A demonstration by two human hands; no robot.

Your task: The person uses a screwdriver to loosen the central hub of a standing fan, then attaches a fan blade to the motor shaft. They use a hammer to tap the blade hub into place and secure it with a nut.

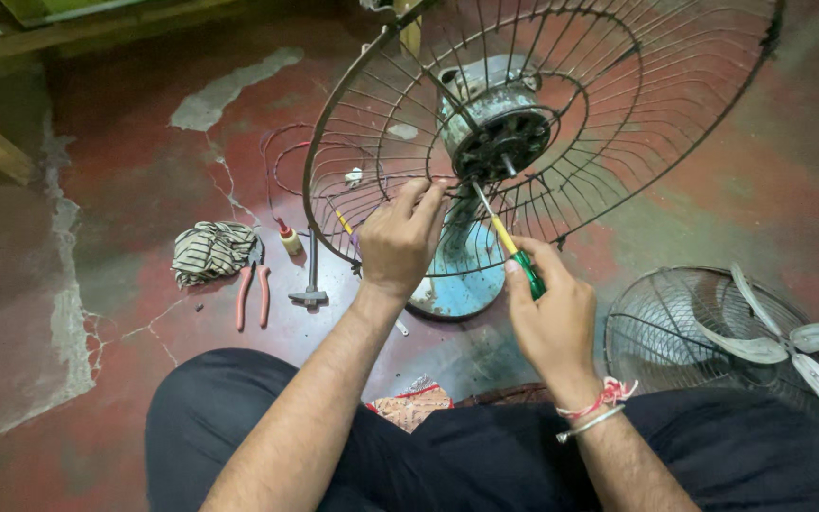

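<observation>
Red cracked floor (144,180). Left hand (398,242) grip closed on fan guard (618,104) wires; right hand (552,318) grip closed on screwdriver (509,245), tip at motor (502,133).

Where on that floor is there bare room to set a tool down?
Bare floor lies left of the knee, below the pliers and striped rag. More lies far left, beyond the rag. It is crowded between the rag and the fan base, and at right, where the loose grille with blades lies.
</observation>
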